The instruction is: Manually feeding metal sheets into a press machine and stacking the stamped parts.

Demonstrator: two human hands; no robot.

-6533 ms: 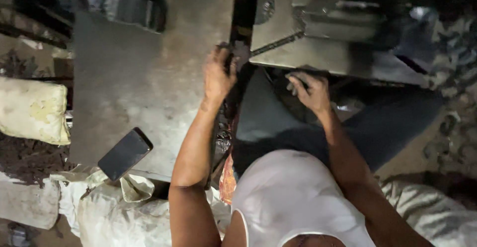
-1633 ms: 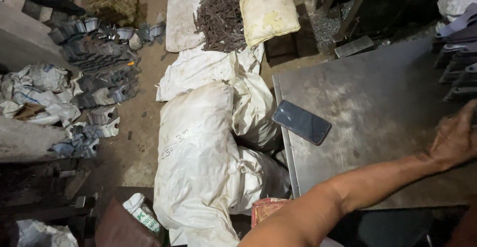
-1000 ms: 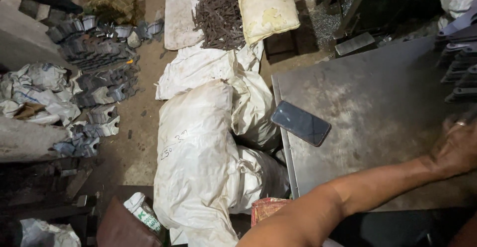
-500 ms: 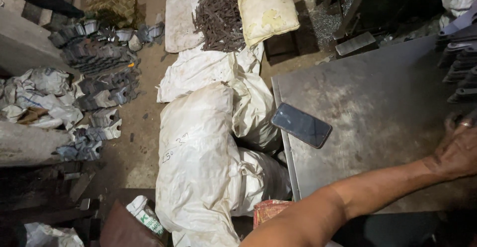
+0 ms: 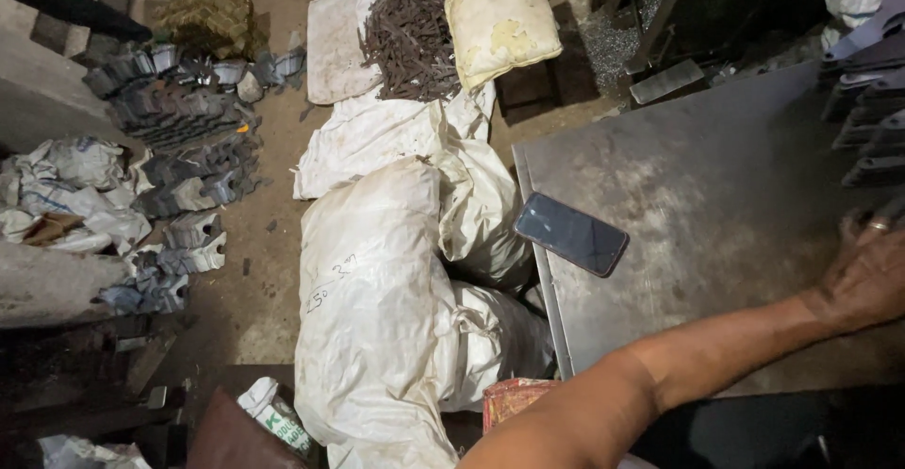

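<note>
The fingers (image 5: 860,229) of the one hand in view are spread loosely and flat on the grey metal table (image 5: 716,167) at the right edge of the picture, one of them bearing a ring (image 5: 879,226); they grip nothing that can be seen, though their tips run out of view. From the frame alone it cannot be told for sure which of the person's hands this is; it reads as the left hand (image 5: 872,276), palm down, its forearm (image 5: 650,384) crossing the lower part of the view from the bottom middle up to the right. The other hand does not show. Near the fingertips, at the table's far right, lies a stack of dark shaped metal pieces (image 5: 872,92). Well apart from the hand, at the table's left edge, a dark phone (image 5: 571,234) lies flat with one corner just over the rim. Beside the table on the floor stand full white sacks (image 5: 377,309), pressed against one another and against the table's side, with a small red packet (image 5: 509,401) below them. Farther off lie a pile of dark metal rods (image 5: 410,26) on a flat white sack, a dirty yellowish cushion (image 5: 501,18) touching that pile, and to the left a heap of grey stamped metal parts (image 5: 179,139) among crumpled white bags (image 5: 66,196) on the dirt floor (image 5: 273,233)
</note>
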